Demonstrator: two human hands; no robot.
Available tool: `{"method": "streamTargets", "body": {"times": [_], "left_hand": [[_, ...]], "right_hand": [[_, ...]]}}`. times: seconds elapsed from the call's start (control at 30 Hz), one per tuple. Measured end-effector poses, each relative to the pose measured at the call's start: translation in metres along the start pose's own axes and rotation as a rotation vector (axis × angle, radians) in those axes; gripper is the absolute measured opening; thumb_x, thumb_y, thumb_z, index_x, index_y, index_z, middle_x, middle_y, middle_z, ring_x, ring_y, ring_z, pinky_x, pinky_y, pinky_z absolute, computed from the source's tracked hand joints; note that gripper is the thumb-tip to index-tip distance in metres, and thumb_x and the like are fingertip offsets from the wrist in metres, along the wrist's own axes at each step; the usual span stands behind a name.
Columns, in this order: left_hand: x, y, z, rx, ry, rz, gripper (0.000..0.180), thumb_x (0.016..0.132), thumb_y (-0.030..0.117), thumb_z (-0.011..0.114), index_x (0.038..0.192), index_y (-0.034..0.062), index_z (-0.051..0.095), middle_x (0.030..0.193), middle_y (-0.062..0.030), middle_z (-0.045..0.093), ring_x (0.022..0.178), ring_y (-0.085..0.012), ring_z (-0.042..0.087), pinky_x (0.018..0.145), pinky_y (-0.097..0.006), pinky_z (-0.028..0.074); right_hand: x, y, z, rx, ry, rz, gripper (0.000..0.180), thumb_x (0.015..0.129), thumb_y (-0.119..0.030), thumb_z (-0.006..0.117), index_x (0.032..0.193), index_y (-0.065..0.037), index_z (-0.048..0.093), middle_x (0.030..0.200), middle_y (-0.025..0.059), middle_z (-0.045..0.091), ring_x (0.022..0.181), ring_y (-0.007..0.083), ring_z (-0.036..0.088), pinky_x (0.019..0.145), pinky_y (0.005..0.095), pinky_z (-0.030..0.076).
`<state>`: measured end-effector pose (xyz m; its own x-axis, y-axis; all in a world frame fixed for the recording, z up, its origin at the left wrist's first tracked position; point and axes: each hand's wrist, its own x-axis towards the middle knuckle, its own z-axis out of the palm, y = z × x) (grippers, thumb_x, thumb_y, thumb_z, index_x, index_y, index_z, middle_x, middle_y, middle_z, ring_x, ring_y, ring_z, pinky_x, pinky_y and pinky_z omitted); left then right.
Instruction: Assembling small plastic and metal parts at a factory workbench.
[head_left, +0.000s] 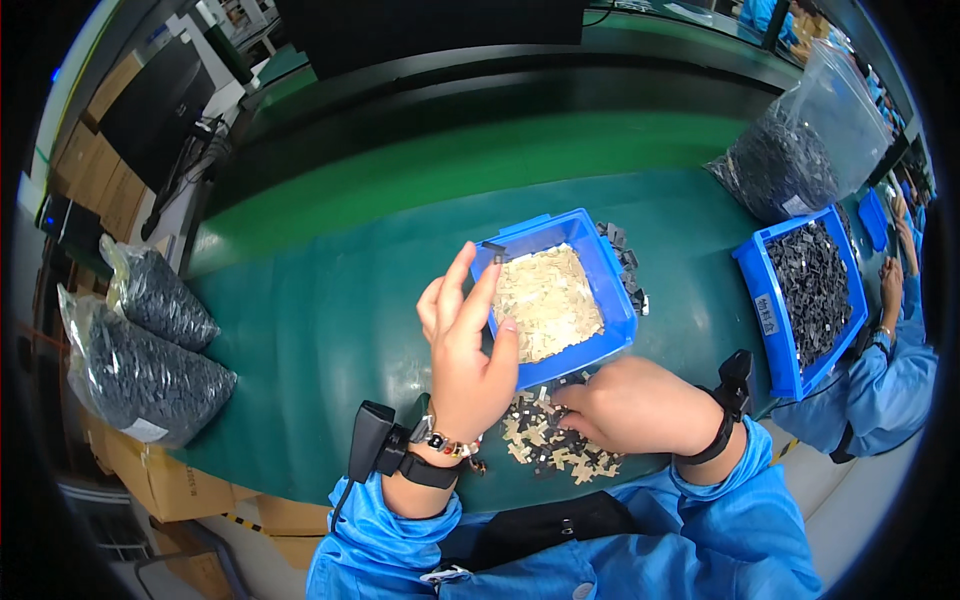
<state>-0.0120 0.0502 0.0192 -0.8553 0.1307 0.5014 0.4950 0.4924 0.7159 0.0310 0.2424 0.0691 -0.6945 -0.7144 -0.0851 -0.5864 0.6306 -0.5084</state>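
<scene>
My left hand (465, 345) reaches over the near left side of a blue plastic bin (622, 325), its fingers stretched and apart. A small black plastic piece (494, 250) shows right by its fingertips; I cannot tell whether they touch it. Inside the bin lies a heap of small cream-coloured pieces (550, 300). My right hand (645, 405) is bent down at a mixed pile of cream and black pieces (560, 440) in front of the bin. Its thumb and fingers are closed together at the pile, and what lies between them is hidden.
Loose black parts (622, 262) lie along the bin's right side. Farther right stand a second blue bin (790, 375) of black parts and a clear bag (785, 155) of them. Bags of dark parts (150, 350) rest at left on the green table mat (320, 330). A co-worker's arm (888, 330) shows at right.
</scene>
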Motion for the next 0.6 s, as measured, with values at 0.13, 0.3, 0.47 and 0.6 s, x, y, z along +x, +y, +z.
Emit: {"method": "streamTargets", "body": {"times": [0.13,0.3,0.47,0.6], "left_hand": [[0.000,0.000,0.003,0.027,-0.027,0.012,0.053,0.077,-0.003,0.056,0.130,0.0004,0.055,0.147,-0.0181,0.040,0.126,-0.0378,0.038,0.108,-0.047,0.027],[0.000,0.003,0.003,0.039,-0.030,0.005,0.053,0.077,-0.002,0.054,0.130,-0.0010,0.054,0.147,-0.0186,0.040,0.127,-0.0382,0.037,0.108,-0.048,0.026],[-0.001,0.004,0.003,0.048,-0.029,0.016,0.053,0.078,-0.002,0.054,0.130,-0.0003,0.054,0.147,-0.0181,0.040,0.127,-0.0379,0.037,0.107,-0.048,0.026],[-0.002,0.004,0.004,0.055,-0.030,0.005,0.052,0.078,-0.002,0.054,0.130,-0.0001,0.054,0.146,-0.0178,0.040,0.127,-0.0375,0.037,0.107,-0.048,0.026]], "right_hand": [[0.003,0.007,0.014,-0.046,0.102,0.007,0.021,0.079,-0.019,0.070,0.095,-0.006,0.070,0.073,0.0160,0.065,0.074,0.0350,0.065,0.067,0.0438,0.052],[0.007,0.010,0.019,-0.060,0.010,0.024,0.013,0.078,-0.013,0.068,0.089,-0.005,0.071,0.074,0.0157,0.065,0.078,0.0343,0.066,0.069,0.0439,0.052],[0.008,0.013,0.022,-0.083,0.052,-0.060,0.008,0.071,-0.007,0.061,0.076,-0.002,0.066,0.067,0.0176,0.063,0.069,0.0343,0.067,0.059,0.0434,0.053],[0.007,0.011,0.023,-0.117,0.043,-0.030,0.007,0.070,-0.007,0.062,0.073,-0.002,0.065,0.067,0.0167,0.063,0.069,0.0341,0.066,0.060,0.0431,0.053]]}}
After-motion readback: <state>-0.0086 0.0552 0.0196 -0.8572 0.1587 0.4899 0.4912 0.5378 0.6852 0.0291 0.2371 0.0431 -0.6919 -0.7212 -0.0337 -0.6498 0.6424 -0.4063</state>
